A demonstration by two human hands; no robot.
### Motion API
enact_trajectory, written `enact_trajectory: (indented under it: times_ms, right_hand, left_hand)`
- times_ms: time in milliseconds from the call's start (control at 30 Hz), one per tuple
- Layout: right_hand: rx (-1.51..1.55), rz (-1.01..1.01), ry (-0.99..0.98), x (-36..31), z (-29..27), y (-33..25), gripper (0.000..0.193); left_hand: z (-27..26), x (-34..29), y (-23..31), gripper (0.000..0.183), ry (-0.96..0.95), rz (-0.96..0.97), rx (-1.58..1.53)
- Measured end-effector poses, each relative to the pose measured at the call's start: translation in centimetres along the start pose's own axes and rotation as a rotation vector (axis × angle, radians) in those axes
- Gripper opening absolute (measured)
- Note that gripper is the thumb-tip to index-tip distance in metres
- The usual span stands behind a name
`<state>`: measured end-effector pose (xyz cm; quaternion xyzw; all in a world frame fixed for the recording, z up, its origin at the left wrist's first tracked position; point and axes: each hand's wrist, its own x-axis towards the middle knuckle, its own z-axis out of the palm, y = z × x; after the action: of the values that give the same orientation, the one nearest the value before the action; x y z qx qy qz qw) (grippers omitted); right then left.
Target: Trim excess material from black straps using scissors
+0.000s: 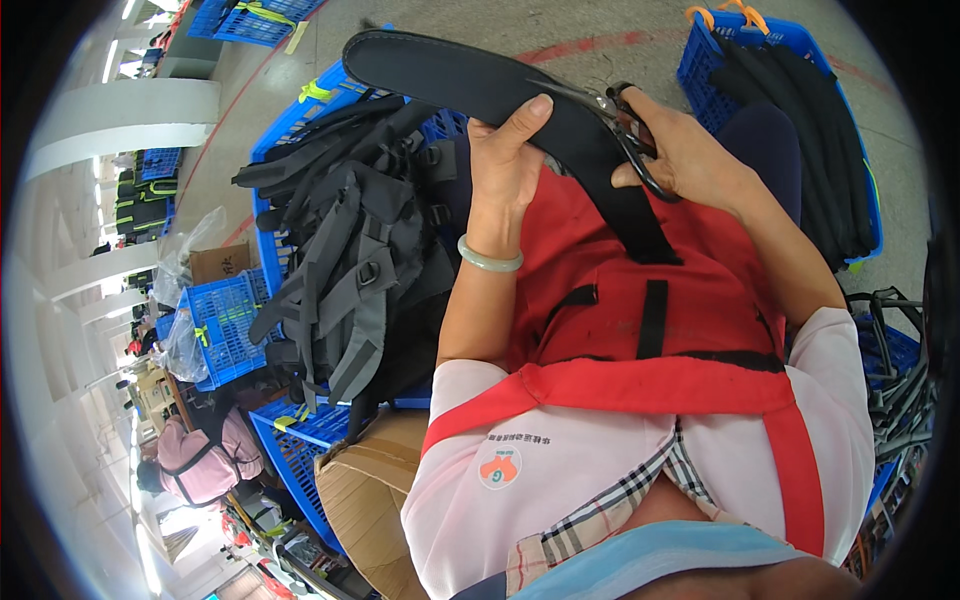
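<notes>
While the left hand pinches a curved black padded strap over the red apron – narrow grip, thumb on top – the right hand has its fingers around black-handled scissors, blades at the strap's far edge; left of them, a blue plastic crate brims with grey-and-black straps.

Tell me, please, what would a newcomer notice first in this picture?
Probably the bright red apron in the middle, then the long black strap in the left grip, near the top. At that strap, the right grip holds black-handled scissors. To the left, a blue crate is heaped with grey and black straps.
</notes>
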<state>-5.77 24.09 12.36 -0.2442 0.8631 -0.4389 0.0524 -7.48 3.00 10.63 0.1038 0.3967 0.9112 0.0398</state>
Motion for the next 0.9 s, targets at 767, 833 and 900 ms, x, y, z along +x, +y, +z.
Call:
enact_trajectory:
  times_ms: [767, 833, 900]
  right_hand:
    - [-0.045, 0.05, -0.084, 0.3, -0.8, -1.2, 0.065]
    - [-0.029, 0.076, -0.101, 0.4, -0.7, -0.7, 0.061]
    - [-0.013, 0.1, -0.119, 0.4, -0.7, -0.7, 0.056]
  left_hand:
    - [0.4, 0.0, -0.1, 0.022, -0.028, -0.001, -0.035]
    - [0.3, 0.0, -0.1, 0.024, -0.001, -0.012, -0.045]
    - [0.1, 0.0, -0.3, 0.024, -0.003, -0.014, -0.058]
